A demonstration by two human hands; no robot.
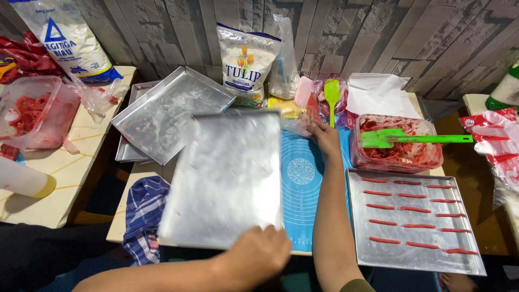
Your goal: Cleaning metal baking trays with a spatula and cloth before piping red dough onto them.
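My left hand (258, 253) grips the near edge of an empty metal baking tray (224, 173) and holds it tilted above the blue silicone mat (303, 178). My right hand (323, 136) reaches across the mat to a clear plastic bag (296, 121) near the far side; its fingers are partly hidden, seemingly closed on the bag. To the right, another metal tray (476, 259) carries rows of thin red dough strips (413, 210). Behind it stands a clear tub of red dough (394, 154) with a green spatula (411, 138) across it.
Two empty metal trays (167, 111) lie stacked at the back left. Flour bags (246, 62) lean on the wall, a second one (65, 38) at far left. A tub with red dough (32, 111) sits on the left table. A striped cloth (143, 213) hangs off the near edge.
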